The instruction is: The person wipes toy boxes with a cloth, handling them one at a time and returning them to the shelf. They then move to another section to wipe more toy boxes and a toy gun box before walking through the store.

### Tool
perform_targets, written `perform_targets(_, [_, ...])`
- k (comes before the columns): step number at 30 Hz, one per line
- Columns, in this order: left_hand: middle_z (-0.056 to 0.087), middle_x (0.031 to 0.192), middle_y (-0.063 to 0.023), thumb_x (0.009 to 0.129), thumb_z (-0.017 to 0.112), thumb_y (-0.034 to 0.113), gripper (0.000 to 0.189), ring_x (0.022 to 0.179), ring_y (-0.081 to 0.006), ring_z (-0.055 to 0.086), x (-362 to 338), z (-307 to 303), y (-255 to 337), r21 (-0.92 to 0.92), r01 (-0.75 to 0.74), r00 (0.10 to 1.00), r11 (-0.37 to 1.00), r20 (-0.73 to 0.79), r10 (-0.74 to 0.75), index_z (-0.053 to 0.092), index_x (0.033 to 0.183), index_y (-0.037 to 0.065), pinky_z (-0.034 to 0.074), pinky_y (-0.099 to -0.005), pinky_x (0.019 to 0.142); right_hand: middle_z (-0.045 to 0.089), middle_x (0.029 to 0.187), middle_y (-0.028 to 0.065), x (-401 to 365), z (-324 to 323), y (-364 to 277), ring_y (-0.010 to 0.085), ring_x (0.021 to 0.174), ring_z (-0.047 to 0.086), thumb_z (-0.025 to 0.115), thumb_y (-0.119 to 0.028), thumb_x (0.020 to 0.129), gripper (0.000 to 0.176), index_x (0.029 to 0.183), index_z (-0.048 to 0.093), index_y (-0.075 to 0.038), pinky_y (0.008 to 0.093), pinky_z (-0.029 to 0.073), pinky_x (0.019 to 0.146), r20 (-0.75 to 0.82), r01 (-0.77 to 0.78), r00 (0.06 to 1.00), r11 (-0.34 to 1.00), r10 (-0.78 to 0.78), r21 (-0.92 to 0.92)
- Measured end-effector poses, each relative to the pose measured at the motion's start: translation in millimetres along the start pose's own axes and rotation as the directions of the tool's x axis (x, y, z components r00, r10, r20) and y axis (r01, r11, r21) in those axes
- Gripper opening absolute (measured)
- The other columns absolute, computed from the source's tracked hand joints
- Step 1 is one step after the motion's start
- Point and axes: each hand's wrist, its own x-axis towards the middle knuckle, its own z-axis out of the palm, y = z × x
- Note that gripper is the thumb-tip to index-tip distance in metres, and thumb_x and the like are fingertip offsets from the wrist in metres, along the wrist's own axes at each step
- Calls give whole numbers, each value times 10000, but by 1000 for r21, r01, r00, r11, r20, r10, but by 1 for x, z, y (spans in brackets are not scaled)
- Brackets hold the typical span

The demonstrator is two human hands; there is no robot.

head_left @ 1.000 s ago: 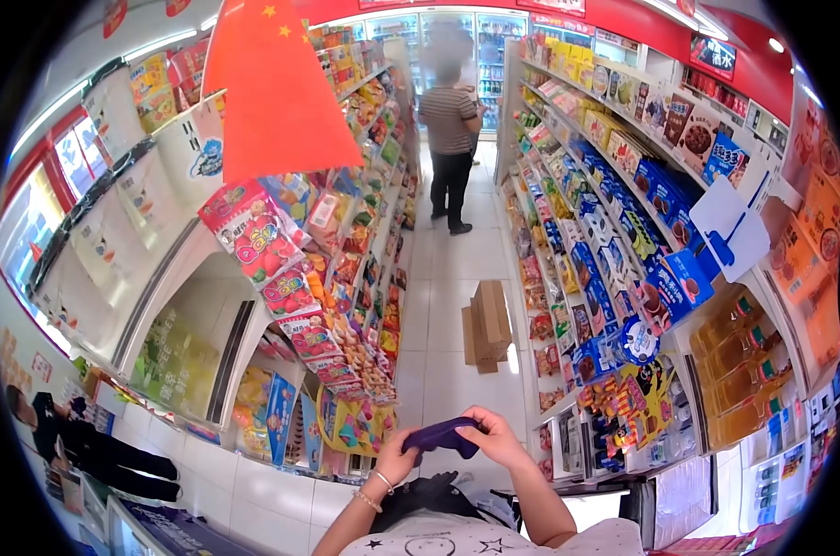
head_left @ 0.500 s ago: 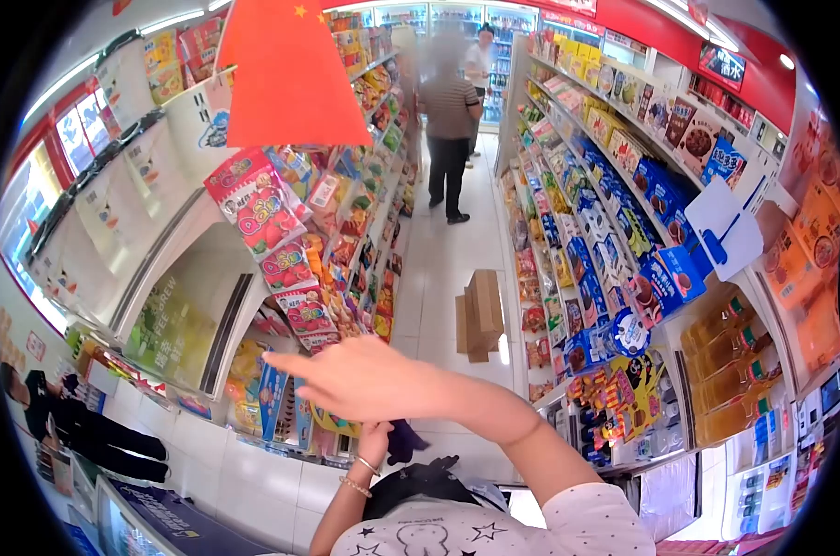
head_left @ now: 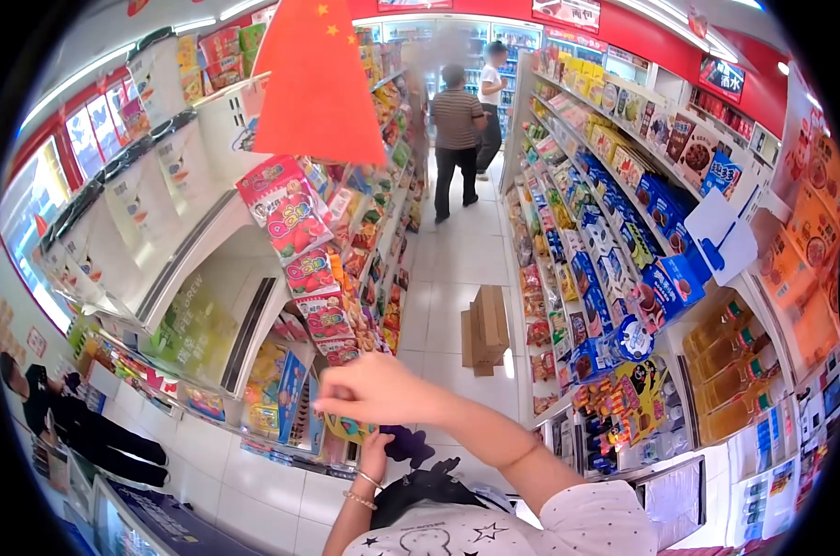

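My right hand (head_left: 383, 394) is stretched out across the middle of the view, over the end of the left snack shelf. Its fingers are curled in and nothing shows in them. Below it, close to my body, my left hand (head_left: 375, 454) is closed, with a bracelet on the wrist. What it grips, if anything, is hidden. Right beside the left hand hangs a dark purple, cloth-like thing (head_left: 407, 447). Pink candy bags (head_left: 286, 208) hang on the shelf end beyond my right hand. Under them stands a blue box (head_left: 295, 398).
Cardboard boxes (head_left: 487, 329) stand on the aisle floor. Snack shelves line both sides, with blue cookie packs (head_left: 666, 283) on the right. A red flag (head_left: 318, 88) hangs near the camera. Two people (head_left: 457, 130) are down the aisle; another person (head_left: 77, 422) is at the left.
My right hand has drawn its pointing finger in and moved slightly right. The camera view has shifted, and the people in the aisle have changed position. My left hand stays low.
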Motion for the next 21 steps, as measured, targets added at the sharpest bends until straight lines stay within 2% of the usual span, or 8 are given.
perform_targets(4, [694, 988, -66, 882, 545, 164, 307, 910, -149, 634, -10, -3, 15, -150, 4, 998, 989, -55, -13, 668, 1073, -42, 471, -281, 846, 683, 748, 100, -66, 46, 76, 232, 669, 666, 642, -571, 878, 502, 1020, 685, -91, 346, 513, 618, 54, -556, 831, 831, 554, 31])
perform_targets(6, [698, 999, -67, 908, 548, 189, 319, 909, -152, 642, -11, -6, 11, -297, 34, 996, 954, -69, -57, 660, 1102, -38, 480, -278, 852, 683, 1045, 194, -117, 91, 130, 271, 940, 669, 628, -616, 868, 662, 1180, 639, -33, 357, 527, 833, -98, -593, 801, 805, 591, 17])
perform_targets(8, [684, 1093, -55, 872, 606, 160, 398, 954, -161, 643, -13, -17, 3, -304, 114, 993, 946, 72, -97, 613, 1220, -34, 493, -286, 870, 588, 1285, 217, -142, 111, 149, 295, 1191, 561, 584, -601, 908, 770, 1298, 544, 62, 351, 432, 1016, 142, -676, 737, 720, 661, 155])
perform_targets(10, [673, 1065, -17, 875, 661, 153, 435, 909, -118, 624, -28, -8, 14, -114, 103, 994, 988, 58, -97, 582, 1280, 13, 501, -253, 796, 544, 1334, 141, -163, 144, 167, 232, 1247, 493, 542, -540, 965, 730, 1410, 441, 30, 343, 384, 1063, 458, -655, 734, 344, 502, 672])
perform_targets(12, [658, 1069, 4, 883, 696, 157, 481, 914, -84, 600, -50, -2, 39, 27, 119, 992, 993, 33, -120, 545, 1328, 50, 497, -230, 770, 508, 1358, 82, -178, 169, 176, 190, 1253, 465, 602, -429, 970, 693, 1451, 375, 14, 334, 367, 1060, 599, -688, 680, 86, 424, 720])
perform_targets(16, [645, 1193, -16, 882, 711, 115, 501, 1073, -111, 579, -85, -33, 29, 24, -174, 979, 984, -101, 176, 528, 1342, 33, 466, -304, 977, 609, 1201, 54, -135, 181, 135, 148, 1062, 566, 778, -229, 836, 606, 1324, 520, 20, 293, 454, 914, 774, -796, 597, 277, 213, 538])
perform_targets(18, [647, 1186, -19, 897, 692, 84, 470, 1075, -109, 582, -113, -71, 35, -20, -288, 937, 957, -211, 277, 534, 1337, 32, 471, -298, 972, 675, 966, 17, -88, 183, 100, 123, 854, 612, 813, -263, 806, 471, 1153, 647, 9, 274, 488, 760, 878, -819, 361, 557, 313, 138])
perform_targets(21, [653, 1145, -13, 930, 672, 130, 427, 1043, -95, 587, -171, -135, 60, -128, -263, 901, 956, -387, 196, 546, 1327, 35, 492, -271, 915, 698, 837, 33, -73, 246, 93, 101, 753, 617, 816, -297, 805, 417, 1067, 695, 3, 265, 495, 698, 821, -669, 520, 709, 234, 222])
